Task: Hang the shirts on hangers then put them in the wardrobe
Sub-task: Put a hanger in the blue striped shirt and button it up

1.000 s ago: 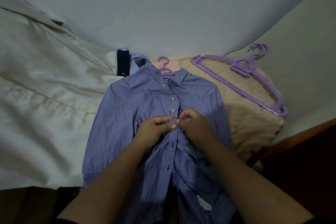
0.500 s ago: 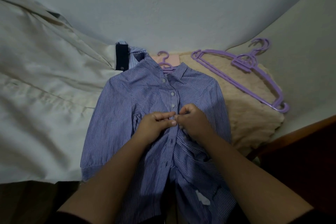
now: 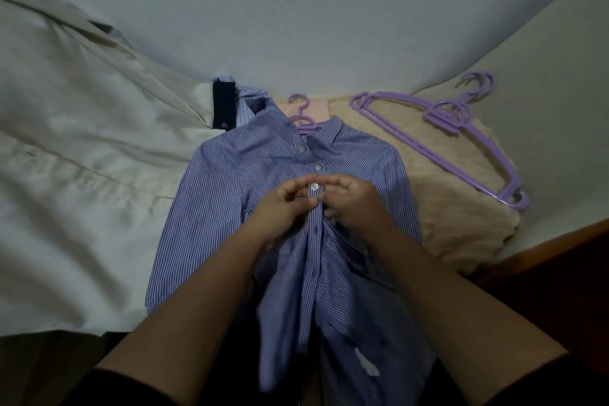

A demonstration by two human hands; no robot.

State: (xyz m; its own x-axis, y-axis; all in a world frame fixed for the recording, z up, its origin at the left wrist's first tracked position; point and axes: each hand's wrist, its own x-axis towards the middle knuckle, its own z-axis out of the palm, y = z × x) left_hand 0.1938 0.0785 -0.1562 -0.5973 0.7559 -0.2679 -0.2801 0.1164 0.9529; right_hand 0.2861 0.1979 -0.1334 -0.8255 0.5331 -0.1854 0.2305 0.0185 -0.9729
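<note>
Both pinching the third button [image 3: 314,187] on the striped shirt [image 3: 230,194]: left hand [image 3: 283,208] and right hand [image 3: 354,204]. Already threaded onto a purple hanger [image 3: 298,109]. Lying across a beige blanket [image 3: 438,208], spare purple hangers [image 3: 445,128] alongside, white wall [image 3: 296,10] behind.

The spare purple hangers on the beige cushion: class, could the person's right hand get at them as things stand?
Probably yes. The spare purple hangers lie uncovered on the beige cushion, on the right hand's own side. Nothing blocks the path, but that hand would first have to release its grip on the striped shirt.
</note>
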